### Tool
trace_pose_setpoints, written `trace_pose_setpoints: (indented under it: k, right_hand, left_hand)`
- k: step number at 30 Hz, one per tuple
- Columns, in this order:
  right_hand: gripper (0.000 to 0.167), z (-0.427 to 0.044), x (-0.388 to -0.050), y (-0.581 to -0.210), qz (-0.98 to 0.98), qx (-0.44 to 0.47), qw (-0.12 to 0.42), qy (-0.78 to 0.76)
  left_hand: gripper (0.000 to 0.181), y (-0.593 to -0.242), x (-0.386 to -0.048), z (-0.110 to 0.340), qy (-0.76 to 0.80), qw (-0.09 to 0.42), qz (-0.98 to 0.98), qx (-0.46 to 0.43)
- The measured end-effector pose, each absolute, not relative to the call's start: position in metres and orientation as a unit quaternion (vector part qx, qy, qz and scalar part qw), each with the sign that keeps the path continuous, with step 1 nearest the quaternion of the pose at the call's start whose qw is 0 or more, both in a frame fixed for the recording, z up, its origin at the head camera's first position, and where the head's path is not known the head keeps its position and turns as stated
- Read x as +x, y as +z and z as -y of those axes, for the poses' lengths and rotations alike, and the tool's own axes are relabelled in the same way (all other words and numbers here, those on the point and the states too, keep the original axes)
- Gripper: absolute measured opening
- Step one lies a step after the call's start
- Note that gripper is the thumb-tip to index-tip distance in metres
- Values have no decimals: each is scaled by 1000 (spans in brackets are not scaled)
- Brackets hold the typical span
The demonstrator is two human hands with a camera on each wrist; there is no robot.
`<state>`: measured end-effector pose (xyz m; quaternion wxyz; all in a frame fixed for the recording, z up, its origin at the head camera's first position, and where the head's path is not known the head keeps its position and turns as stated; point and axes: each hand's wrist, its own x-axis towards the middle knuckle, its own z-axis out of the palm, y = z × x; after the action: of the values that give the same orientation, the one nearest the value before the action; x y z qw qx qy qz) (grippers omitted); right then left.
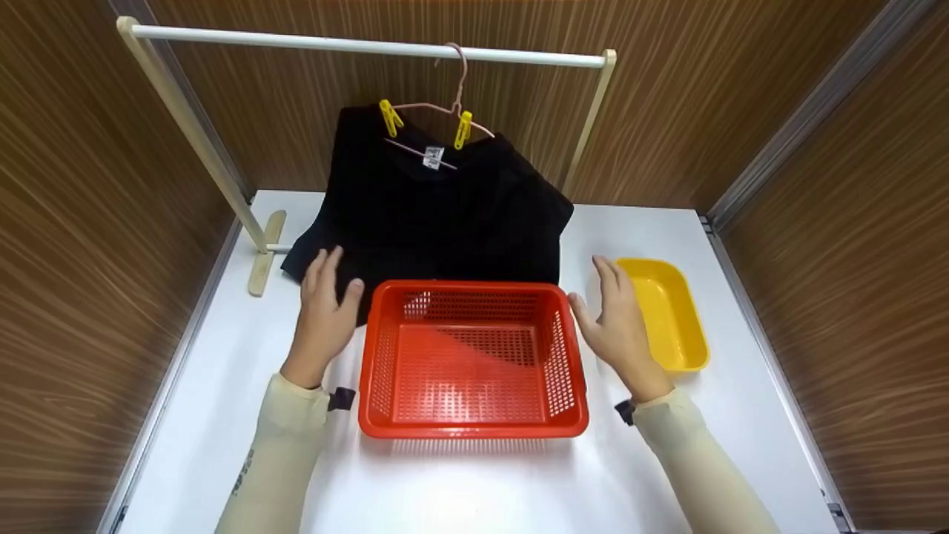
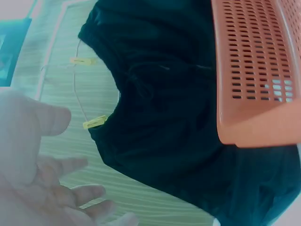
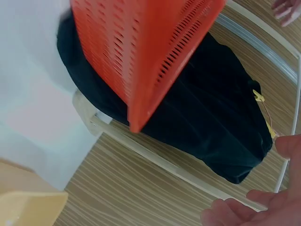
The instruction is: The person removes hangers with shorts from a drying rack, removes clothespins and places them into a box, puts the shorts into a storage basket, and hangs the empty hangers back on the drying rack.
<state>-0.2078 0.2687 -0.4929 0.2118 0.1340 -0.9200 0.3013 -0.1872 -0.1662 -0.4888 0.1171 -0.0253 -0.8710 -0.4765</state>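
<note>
A red basket (image 1: 474, 432) with perforated walls stands on the white table, and nothing lies in it. The left hand (image 1: 320, 326), fingers spread, is held left of the basket, apart from it. On the other side the right hand (image 1: 619, 330) has its fingers extended, its thumb close to the basket's right rim; whether they touch, I cannot tell. Behind the basket a black garment (image 1: 445, 215) hangs from a pink hanger (image 1: 460, 81), with yellow clips (image 1: 390, 119) at its neckline. In the left wrist view the left hand (image 2: 47, 174) shows relaxed fingers beside the garment (image 2: 174, 108).
A rack with a white rail (image 1: 296, 41) and wooden legs (image 1: 196, 141) stands at the back. A yellow tray (image 1: 697, 326) sits on the table just right of the right hand. Wood-patterned walls (image 1: 838, 111) enclose the table (image 1: 460, 497) at the back and sides.
</note>
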Motion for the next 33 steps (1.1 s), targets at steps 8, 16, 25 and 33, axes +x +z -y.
trace_pose_setpoints:
  k: [8, 16, 25, 33]
  right_hand:
    - [70, -267, -241, -467, 910, 128, 207, 335]
    - [81, -269, -278, -446, 916, 117, 132, 361]
    - [78, -245, -305, -434, 900, 122, 121, 400]
    - [40, -216, -329, -430, 896, 144, 142, 395]
  left_hand:
    - [64, -493, -193, 168, -522, 80, 849, -29]
    - [65, -500, -198, 164, -514, 70, 855, -30]
    - [64, -510, -198, 162, -500, 81, 862, -30]
    - [60, -519, -194, 161, -521, 78, 850, -24]
